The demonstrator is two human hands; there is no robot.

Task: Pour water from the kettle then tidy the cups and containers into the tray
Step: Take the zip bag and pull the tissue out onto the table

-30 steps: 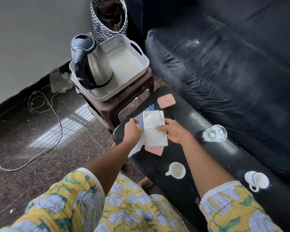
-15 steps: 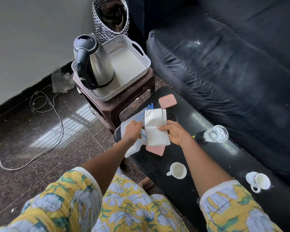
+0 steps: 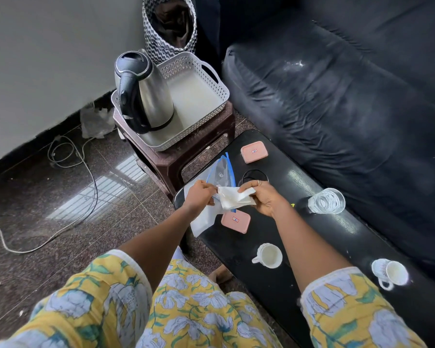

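Note:
A steel kettle [image 3: 148, 94] with a black handle stands in the white perforated tray [image 3: 209, 79] on a brown stool. On the black table [image 3: 274, 292] lie two pink lidded containers [image 3: 253, 151] [image 3: 235, 221], two white cups [image 3: 269, 256] [image 3: 393, 273] and a glass of water [image 3: 326, 200]. My left hand [image 3: 199, 195] and my right hand [image 3: 261, 197] both grip a crumpled white napkin [image 3: 232, 200] above the table's near-left end. A clear zip bag with a blue edge [image 3: 221, 172] lies just behind the hands.
A dark sofa [image 3: 349, 96] runs along the table's far side. The brown stool [image 3: 186, 156] stands off the table's left end. A white cable [image 3: 68, 172] trails over the tiled floor. A patterned basket [image 3: 171, 23] sits behind the tray.
The napkin, held flat and upright before, is now bunched between both hands and lower. The zip bag behind it has come into view.

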